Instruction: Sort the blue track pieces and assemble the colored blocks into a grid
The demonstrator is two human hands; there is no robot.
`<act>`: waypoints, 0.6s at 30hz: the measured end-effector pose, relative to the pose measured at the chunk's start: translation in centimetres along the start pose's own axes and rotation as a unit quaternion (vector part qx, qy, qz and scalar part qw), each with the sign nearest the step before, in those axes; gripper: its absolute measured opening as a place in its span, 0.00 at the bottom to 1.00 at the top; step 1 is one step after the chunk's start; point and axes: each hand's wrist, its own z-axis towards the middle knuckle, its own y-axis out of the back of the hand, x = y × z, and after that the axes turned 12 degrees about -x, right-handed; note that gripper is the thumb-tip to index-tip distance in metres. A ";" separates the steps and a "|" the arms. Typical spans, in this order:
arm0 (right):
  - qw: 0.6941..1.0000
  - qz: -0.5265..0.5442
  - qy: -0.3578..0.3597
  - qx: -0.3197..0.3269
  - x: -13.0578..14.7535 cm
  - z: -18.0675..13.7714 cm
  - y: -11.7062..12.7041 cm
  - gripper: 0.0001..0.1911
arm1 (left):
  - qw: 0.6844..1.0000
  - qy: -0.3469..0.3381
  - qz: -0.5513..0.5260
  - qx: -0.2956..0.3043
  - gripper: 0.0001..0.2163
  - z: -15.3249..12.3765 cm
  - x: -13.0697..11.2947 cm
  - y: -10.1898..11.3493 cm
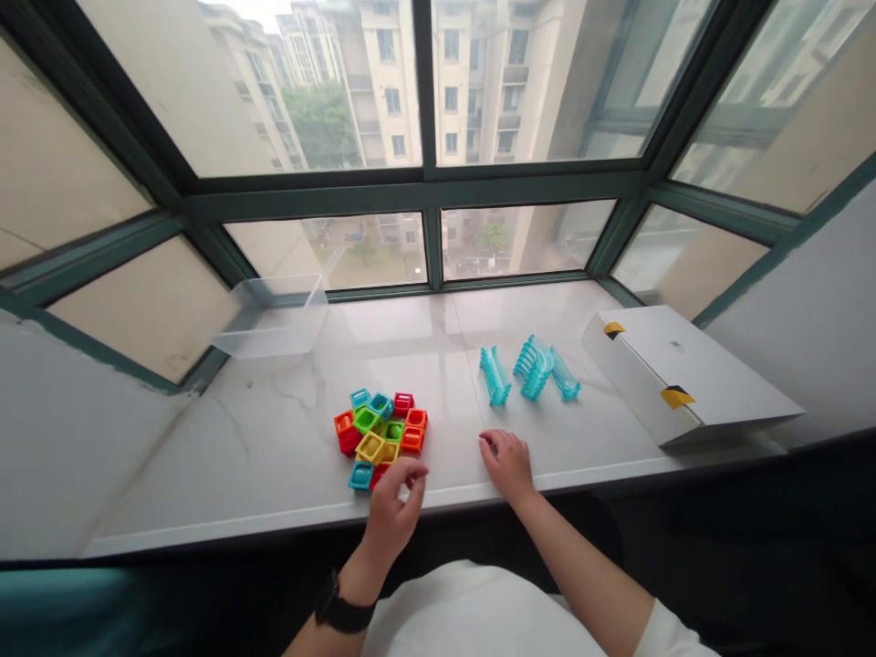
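A heap of small hollow cube blocks (380, 431) in red, orange, yellow, green and blue lies on the white marble sill (274, 438). My left hand (395, 502) hovers at the heap's near edge, fingers curled in a pinch over a red block; whether it grips the block I cannot make out. My right hand (507, 464) rests on the sill to the right of the heap, fingers bent down, holding nothing that I can see. Farther right lie several turquoise ribbed track pieces (530, 370).
A clear plastic tub (274, 318) stands at the back left of the sill. A white cardboard box (681, 372) with yellow tape lies at the right end. Window panes close off the far side. A black watch is on my left wrist.
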 end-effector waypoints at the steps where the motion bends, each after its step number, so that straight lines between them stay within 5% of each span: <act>1: 1.000 0.001 0.002 0.003 0.1 0.4 -0.5 0.11 | 0.997 -0.013 0.046 -0.066 0.09 0.0 0.7 1.5; 4: 1.000 0.002 0.006 0.011 0.4 1.3 -1.5 0.11 | 0.966 -0.032 0.159 -0.203 0.16 0.7 3.2 4.5; 9: 1.000 0.008 0.003 0.009 0.5 1.8 -1.8 0.11 | 0.970 0.005 0.167 -0.175 0.31 1.6 6.7 4.2; 13: 1.000 0.009 0.002 0.008 0.5 1.8 -1.7 0.11 | 0.966 0.055 0.171 -0.188 0.27 1.6 7.9 2.4; 18: 1.000 0.001 -0.002 0.010 0.7 2.0 -1.7 0.12 | 0.966 0.041 0.171 -0.189 0.23 1.8 7.6 0.8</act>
